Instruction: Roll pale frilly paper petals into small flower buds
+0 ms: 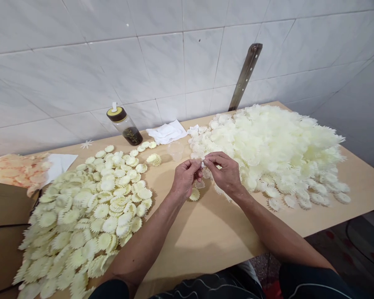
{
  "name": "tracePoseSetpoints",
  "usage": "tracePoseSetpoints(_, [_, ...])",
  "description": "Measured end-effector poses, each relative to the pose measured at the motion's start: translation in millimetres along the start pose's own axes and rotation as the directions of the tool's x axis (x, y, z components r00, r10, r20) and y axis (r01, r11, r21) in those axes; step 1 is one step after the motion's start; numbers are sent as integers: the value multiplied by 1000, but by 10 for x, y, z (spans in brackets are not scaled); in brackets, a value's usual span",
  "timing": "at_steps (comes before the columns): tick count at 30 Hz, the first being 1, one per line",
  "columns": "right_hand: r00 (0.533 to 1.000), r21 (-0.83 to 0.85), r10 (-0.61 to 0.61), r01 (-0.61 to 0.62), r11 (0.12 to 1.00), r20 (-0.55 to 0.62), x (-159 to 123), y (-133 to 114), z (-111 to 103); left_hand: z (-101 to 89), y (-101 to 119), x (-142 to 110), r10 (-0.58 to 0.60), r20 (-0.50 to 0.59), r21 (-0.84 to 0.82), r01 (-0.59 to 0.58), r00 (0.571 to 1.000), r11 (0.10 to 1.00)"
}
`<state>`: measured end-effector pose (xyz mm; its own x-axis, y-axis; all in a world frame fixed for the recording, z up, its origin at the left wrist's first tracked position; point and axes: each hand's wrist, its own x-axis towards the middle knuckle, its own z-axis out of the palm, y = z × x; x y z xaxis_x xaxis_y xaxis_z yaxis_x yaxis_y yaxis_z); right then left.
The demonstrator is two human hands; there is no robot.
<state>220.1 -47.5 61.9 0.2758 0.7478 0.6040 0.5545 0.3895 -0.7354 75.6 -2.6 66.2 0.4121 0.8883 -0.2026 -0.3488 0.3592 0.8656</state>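
Note:
My left hand [186, 176] and my right hand [222, 169] meet over the middle of the table, fingertips pinched together. Between them is a small whitish piece [202, 164], mostly covered by the fingers, so its kind does not show. A pale yellow disc with a toothed edge [194, 194] lies on the table just below my left hand. To the left spreads a large pile of similar toothed discs [109, 209]. On the right, close to my right hand, rises a heap of thin, translucent pale yellow petal-like pieces [277, 145].
A bottle of dark liquid [126, 126] stands at the back beside folded white tissue [166, 132] and a clear small dish [175, 150]. Orange-pink pieces [18, 170] lie at far left above a cardboard box [6, 207]. A metal strip [245, 77] leans on the tiled wall.

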Motion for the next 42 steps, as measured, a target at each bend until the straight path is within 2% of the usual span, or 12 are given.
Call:
tracePoseSetpoints(11, [997,-78,-37,31,996,-72,-30,-56,30,11,-41,18,68,-50,25,-67,996,997])
tracePoseSetpoints(21, [997,-149,-71,64,987,-43,-44,10,34,3,-89,37,30,-53,6,-29,998,1000])
tracePoseSetpoints(28, [989,-188,-139,127,974,-49,-59,-37,53,25,-125,96,99,-113,36,-95,989,995])
tracePoseSetpoints(31, [980,-183,-160,137,973,-116,26,-106,-65,-26,-86,154,152,-174,44,-146,973,988])
tracePoseSetpoints(33, [961,-190,-165,123,974,-223,111,-145,-197,-83,-47,173,132,-232,43,-126,964,991])
tracePoseSetpoints(34, [947,-193,-151,98,976,-283,152,-156,-264,-107,-28,171,110,-217,38,-104,970,994])
tracePoseSetpoints(36, [934,-145,-86,37,989,-346,212,-160,-371,-129,-1,149,59,-104,-6,-60,993,998])
tracePoseSetpoints(39, [942,-54,11,-31,998,-335,237,-134,-428,-93,11,102,-11,62,-101,17,998,995])
tracePoseSetpoints(42, [947,-25,31,-41,999,-320,221,-109,-410,-25,7,89,-78,131,-175,100,988,979])
